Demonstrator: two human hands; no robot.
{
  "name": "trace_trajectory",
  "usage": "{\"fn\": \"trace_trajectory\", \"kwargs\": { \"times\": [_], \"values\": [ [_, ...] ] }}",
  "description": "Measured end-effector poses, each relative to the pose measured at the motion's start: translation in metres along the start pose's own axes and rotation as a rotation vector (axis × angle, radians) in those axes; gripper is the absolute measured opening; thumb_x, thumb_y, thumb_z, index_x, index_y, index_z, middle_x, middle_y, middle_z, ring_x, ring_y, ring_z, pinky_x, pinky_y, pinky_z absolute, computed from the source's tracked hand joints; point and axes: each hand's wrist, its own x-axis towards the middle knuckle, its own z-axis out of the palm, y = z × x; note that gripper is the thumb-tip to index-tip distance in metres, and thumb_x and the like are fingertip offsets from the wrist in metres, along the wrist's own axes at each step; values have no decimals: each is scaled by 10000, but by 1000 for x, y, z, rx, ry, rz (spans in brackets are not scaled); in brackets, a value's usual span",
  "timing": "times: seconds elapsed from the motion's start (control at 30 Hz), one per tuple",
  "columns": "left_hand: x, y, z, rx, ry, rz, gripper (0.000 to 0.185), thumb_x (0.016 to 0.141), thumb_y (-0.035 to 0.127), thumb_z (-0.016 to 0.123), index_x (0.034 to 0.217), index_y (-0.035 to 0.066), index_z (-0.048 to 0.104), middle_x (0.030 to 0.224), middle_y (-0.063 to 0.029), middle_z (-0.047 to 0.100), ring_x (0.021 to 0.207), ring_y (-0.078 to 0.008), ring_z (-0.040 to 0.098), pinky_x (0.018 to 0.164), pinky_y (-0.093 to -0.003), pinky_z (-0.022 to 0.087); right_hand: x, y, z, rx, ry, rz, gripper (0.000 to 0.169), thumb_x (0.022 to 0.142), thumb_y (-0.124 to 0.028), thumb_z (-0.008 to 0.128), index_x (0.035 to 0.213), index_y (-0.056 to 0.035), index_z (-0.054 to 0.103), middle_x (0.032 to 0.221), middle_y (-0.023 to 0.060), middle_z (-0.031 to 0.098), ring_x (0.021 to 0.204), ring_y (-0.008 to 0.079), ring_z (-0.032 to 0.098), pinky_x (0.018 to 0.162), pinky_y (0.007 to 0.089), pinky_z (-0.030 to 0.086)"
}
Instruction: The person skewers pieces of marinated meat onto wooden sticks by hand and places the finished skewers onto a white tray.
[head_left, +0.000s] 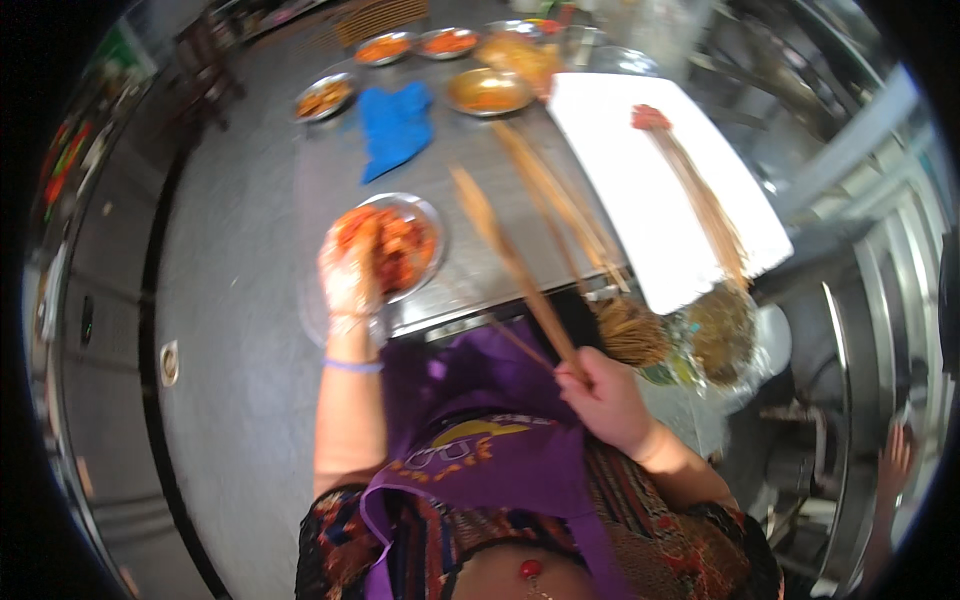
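Observation:
My left hand (352, 270), in a clear plastic glove, reaches into a metal bowl (439, 247) of red-orange seasoned food pieces (401, 244); whether its fingers grip any is hidden by blur. In my right hand (607, 390) is a bundle of wooden skewers (525, 285), slanting up and left across the table edge. More skewers (555, 195) lie on the steel table (495, 157). On a white tray (615, 165) at the right, a bunch of skewers (697, 187) has red pieces (649, 117) at its far tips.
A blue cloth or glove (394, 124) lies beyond the bowl. Several bowls, one a brass-coloured bowl (489, 91), line the far side. A skewer bundle (630, 330) stands upright by the near right edge, beside a plastic-wrapped container (720, 337). Another person's hand (896, 454) shows far right.

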Motion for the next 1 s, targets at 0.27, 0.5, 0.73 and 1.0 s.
{"fn": "trace_trajectory", "kwargs": {
  "times": [0.27, 0.5, 0.73, 1.0],
  "values": [
    [1, 6, -9, -77, 2, 25, 221, 839, -21, 583, 1060, -10, 588, 943, -62, 643, 860, -140, 613, 795, -269, 499, -4, -11, -13, 74, -68, 107, 36, 843, -18, 588, 847, -1, 557, 660, 67, 608, 607, 117, 608, 568, 244, 471],
    [-1, 19, -2, -129, -75, -4, 258, 851, -46, 554, 1108, -20, 563, 980, -106, 652, 911, -177, 631, 828, -285, 503, 0, -12, -11, 84, -83, 97, 33, 846, -18, 588, 850, -1, 560, 652, 63, 599, 601, 106, 598, 565, 241, 465],
    [-1, 15, -6, -236, -52, -71, 176, 860, -5, 557, 1030, -25, 598, 974, -134, 659, 859, -201, 649, 780, -297, 528, 3, -11, -8, 51, -99, 107, 46, 846, -25, 593, 846, 5, 558, 656, 77, 603, 605, 122, 611, 563, 244, 466],
    [-2, 13, -8, -226, -28, -88, 160, 846, -20, 573, 1000, -35, 614, 938, -115, 662, 830, -189, 652, 757, -284, 532, 0, -13, -10, 61, -100, 76, 54, 846, -22, 593, 834, 10, 551, 653, 82, 604, 603, 127, 616, 556, 242, 464]
  ]
}}
